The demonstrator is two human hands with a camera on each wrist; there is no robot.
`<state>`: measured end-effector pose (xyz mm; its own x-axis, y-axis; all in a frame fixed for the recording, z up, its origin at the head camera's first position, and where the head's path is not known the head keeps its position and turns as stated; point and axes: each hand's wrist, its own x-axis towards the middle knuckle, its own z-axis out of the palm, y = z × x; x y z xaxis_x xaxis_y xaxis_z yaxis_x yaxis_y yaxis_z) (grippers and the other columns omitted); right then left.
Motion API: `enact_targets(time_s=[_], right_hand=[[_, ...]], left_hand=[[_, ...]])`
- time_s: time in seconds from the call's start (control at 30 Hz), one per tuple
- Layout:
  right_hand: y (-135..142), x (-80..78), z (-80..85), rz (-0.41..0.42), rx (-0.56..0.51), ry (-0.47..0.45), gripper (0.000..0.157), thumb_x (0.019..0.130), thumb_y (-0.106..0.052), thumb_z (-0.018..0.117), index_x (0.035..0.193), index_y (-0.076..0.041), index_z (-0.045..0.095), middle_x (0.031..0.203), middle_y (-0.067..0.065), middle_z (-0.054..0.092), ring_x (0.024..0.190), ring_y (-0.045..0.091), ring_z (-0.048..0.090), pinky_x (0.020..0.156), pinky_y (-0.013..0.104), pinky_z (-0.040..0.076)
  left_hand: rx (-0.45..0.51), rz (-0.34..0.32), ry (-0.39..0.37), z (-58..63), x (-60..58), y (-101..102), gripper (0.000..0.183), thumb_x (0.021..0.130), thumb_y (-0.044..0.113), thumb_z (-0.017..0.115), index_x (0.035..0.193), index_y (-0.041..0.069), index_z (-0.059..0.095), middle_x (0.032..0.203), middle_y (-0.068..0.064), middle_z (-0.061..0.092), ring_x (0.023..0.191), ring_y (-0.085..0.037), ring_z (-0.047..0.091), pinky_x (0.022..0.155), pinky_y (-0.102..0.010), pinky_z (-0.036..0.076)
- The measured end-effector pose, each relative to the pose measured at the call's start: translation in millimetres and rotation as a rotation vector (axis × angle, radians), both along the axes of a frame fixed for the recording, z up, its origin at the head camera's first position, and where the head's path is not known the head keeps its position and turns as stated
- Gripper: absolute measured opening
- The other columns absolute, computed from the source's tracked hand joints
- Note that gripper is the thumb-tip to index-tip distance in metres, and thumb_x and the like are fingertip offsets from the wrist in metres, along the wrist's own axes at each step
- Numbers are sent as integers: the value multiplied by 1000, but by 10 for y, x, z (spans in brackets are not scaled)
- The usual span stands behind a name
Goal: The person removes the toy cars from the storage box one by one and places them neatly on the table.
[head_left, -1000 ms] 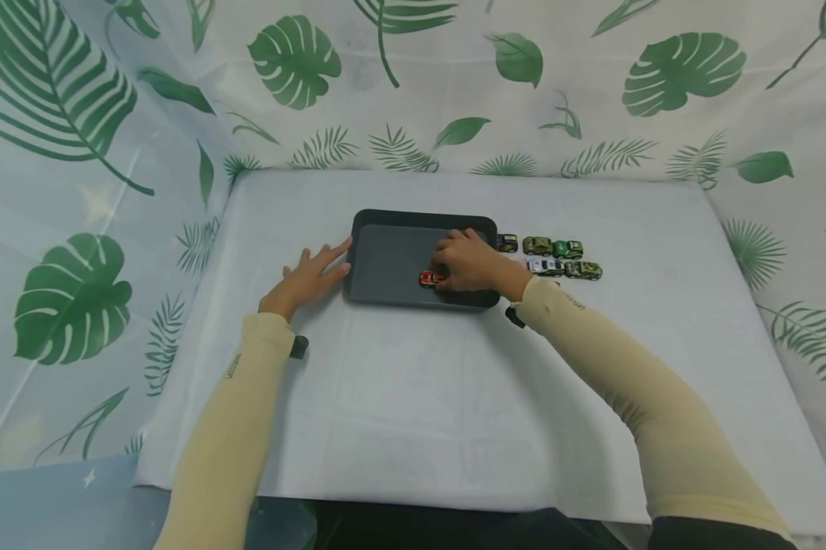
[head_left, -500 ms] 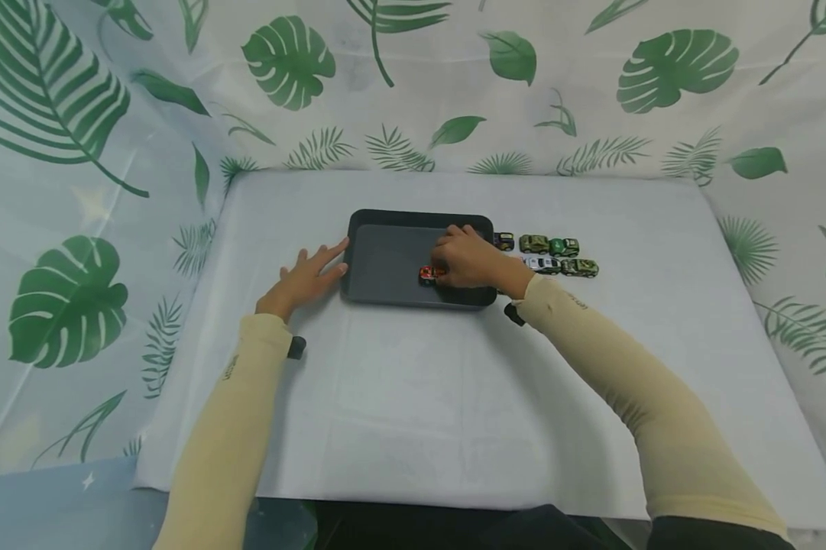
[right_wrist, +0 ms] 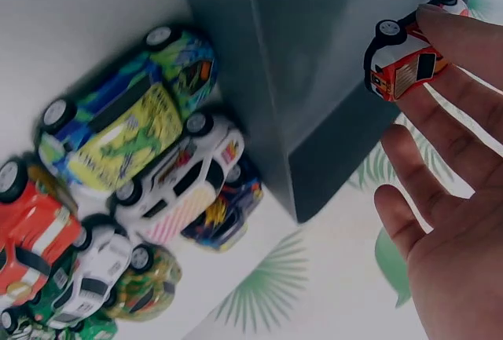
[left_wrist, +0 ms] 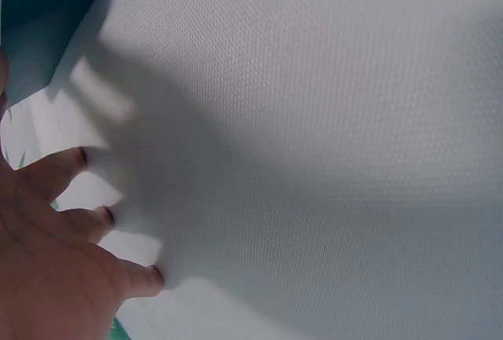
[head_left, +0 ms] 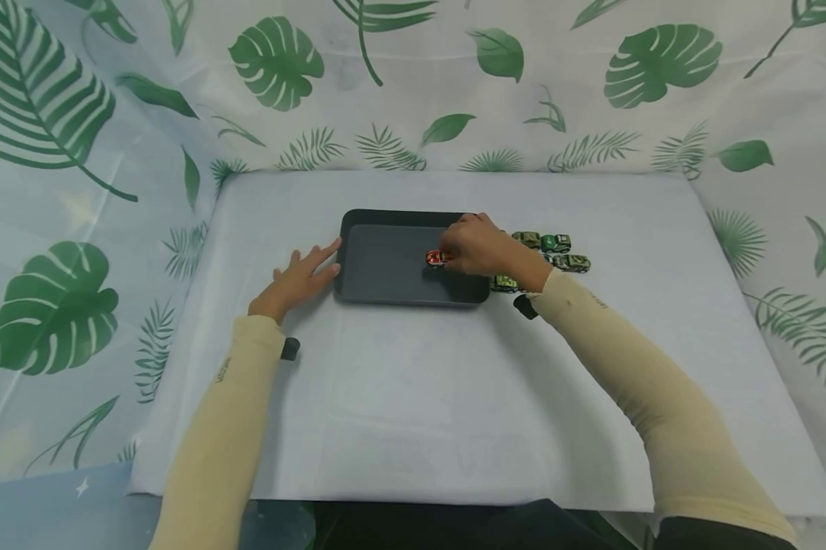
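My right hand pinches a small red and white toy car between thumb and fingers, its wheels showing. Car and hand are over the right half of a dark grey rectangular tray. At the tray's left rim, my left hand has its fingers spread, fingertips right at the edge. The left wrist view shows several of that hand's fingertips on the white cloth, beside a corner of the tray.
Several toy cars stand in a group just right of the tray, among them a blue and yellow-green one, a white one, a red one and a camouflage one. A white cloth covers the table; a leaf-print curtain hangs behind.
My right hand has lifted the red toy car off the lower part of the tray, moving slightly back and to the right. My left hand keeps its place at the rim.
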<state>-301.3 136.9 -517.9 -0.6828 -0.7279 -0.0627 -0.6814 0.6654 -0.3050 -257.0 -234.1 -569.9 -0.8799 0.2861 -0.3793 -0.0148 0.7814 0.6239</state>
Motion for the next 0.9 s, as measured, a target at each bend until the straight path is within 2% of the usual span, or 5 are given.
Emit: enact_targets(time_s=[0.23, 0.47, 0.67, 0.9], right_hand=[[218, 25, 82, -60, -33, -23, 25, 94, -13, 85, 116, -4, 78, 109, 12, 74, 108, 40, 59, 93, 60, 41], [469, 38, 163, -119, -66, -38, 25, 94, -10, 85, 117, -2, 78, 111, 13, 75, 105, 39, 59, 93, 59, 40], [706, 52, 228, -177, -40, -67, 27, 95, -8, 82, 121, -1, 78, 118, 17, 75, 111, 42, 60, 97, 62, 38], [978, 120, 273, -221, -38, -44, 26, 95, -9, 83, 120, -1, 78, 111, 14, 75, 107, 40, 60, 94, 63, 38]], left_hand=[[-1, -8, -2, 10, 9, 13, 65, 116, 53, 39, 174, 36, 15, 179, -16, 4, 160, -47, -17, 118, -77, -14], [-12, -18, -6, 41, 24, 20, 66, 116, 53, 38, 174, 35, 14, 179, -16, 3, 160, -47, -17, 119, -77, -12], [-19, -16, -5, 36, 21, 12, 65, 116, 53, 38, 174, 35, 14, 179, -16, 3, 160, -47, -16, 118, -77, -12], [-29, -17, -16, 39, 20, 33, 66, 116, 53, 38, 174, 35, 13, 178, -17, 2, 159, -48, -17, 118, -78, -11]])
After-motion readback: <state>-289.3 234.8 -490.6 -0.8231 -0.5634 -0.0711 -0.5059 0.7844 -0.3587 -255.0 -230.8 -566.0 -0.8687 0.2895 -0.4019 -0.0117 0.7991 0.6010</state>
